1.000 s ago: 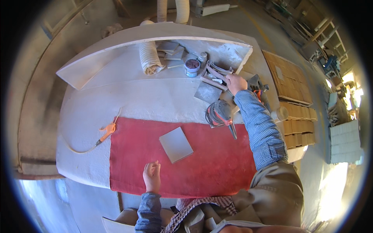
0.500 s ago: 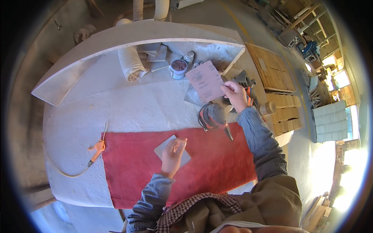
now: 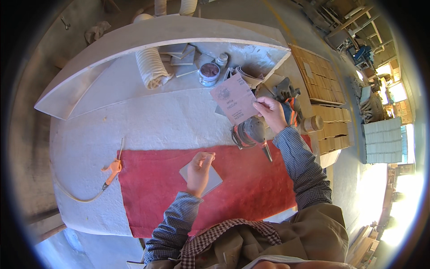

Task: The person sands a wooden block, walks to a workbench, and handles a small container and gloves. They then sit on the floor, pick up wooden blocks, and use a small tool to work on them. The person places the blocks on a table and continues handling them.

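Between the thumb and fingers of my right hand [image 3: 272, 112], a pinkish-brown sheet of sandpaper [image 3: 234, 99] is gripped by its right edge, printed side showing. My left hand [image 3: 199, 174] is closed, with its fingers curled in; whether anything sits inside them is hidden. Under that hand a flat grey square pad [image 3: 213, 181] lies on the red cloth [image 3: 251, 186], partly covered by the hand. Just below the sandpaper, a power sander [image 3: 251, 132] rests at the cloth's far edge.
An orange air blow gun [image 3: 113, 170] with a hose lies left of the cloth. Behind stands a curved white board [image 3: 170, 31] with a duct hose [image 3: 151, 67], a tub [image 3: 209, 73] and grey pads. Stacked wooden pieces [image 3: 316, 74] stand at the right.
The view has shifted slightly. My right hand has tilted the sandpaper and brought it slightly lower, uncovering curled sheets behind it. My left hand stays curled over the grey pad.
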The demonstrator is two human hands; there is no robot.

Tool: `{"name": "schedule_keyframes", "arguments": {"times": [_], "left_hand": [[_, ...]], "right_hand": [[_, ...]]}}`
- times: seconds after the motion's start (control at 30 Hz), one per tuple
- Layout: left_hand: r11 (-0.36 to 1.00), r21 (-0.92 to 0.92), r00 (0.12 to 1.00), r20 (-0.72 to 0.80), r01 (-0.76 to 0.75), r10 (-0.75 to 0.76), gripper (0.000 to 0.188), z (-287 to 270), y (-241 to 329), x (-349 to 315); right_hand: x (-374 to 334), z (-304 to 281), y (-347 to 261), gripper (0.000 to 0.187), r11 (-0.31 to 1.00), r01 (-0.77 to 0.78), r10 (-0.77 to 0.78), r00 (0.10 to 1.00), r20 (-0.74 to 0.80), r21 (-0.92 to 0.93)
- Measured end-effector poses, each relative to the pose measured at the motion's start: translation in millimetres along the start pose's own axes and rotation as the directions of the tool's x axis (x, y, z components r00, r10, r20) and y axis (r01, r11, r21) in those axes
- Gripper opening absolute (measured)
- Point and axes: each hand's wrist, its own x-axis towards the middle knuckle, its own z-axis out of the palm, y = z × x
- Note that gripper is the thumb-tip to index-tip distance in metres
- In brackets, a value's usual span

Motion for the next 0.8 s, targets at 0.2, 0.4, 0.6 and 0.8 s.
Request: {"name": "schedule_keyframes", "arguments": {"times": [0.2,0.4,0.6,0.8], "left_hand": [[0.972,0.227,0.977,-0.189,-0.057,0.101,0.012,-86,17,33],[0.944,0.326,0.871,-0.446,-0.057,0.206,0.024,-72,25,7],[0.663,-0.733,0.986,0.160,0.150,-0.046,0.045,12,41,9],[0.638,-0.736,0.966,0.090,0.227,-0.241,0.031,6,40,24]], "right_hand": [[31,-46,-23,0.018,0.875,0.243,-0.386,0.872,-0.301,-0.419],[19,-54,-49,0.011,0.711,0.433,-0.619,0.759,-0.201,-0.555],[-84,50,-39,0.027,0.270,0.851,-0.733,0.485,0.476,-0.451],[-139,75,-25,0.033,0.574,0.742,-0.654,0.670,0.350,-0.348]]}}
